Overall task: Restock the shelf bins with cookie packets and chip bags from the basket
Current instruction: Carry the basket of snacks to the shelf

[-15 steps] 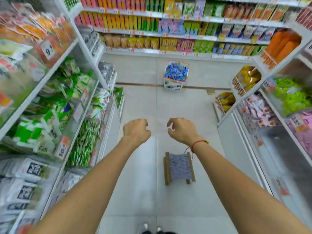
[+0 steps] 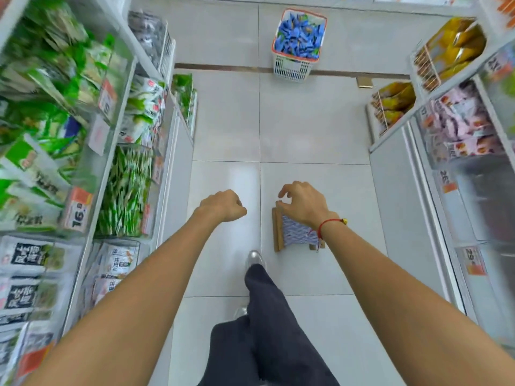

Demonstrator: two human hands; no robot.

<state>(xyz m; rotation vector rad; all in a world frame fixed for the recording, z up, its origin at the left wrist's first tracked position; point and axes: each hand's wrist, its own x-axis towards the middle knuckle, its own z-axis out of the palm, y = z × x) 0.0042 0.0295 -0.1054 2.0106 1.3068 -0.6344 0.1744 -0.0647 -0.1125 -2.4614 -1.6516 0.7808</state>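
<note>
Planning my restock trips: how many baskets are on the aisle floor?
1: a white basket with an orange rim, full of blue packets, at the aisle's far end. Others may lie outside the view.

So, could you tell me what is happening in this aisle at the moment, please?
A person is walking down a shop aisle between stocked shelves, both arms held out in front. The left hand is curled into a loose fist and holds nothing; the right hand has loosely curled fingers and is also empty. A small woven stool stands on the floor just below the right hand. The basket, full of blue packets, stands further ahead on the floor, not yet reached.
</note>
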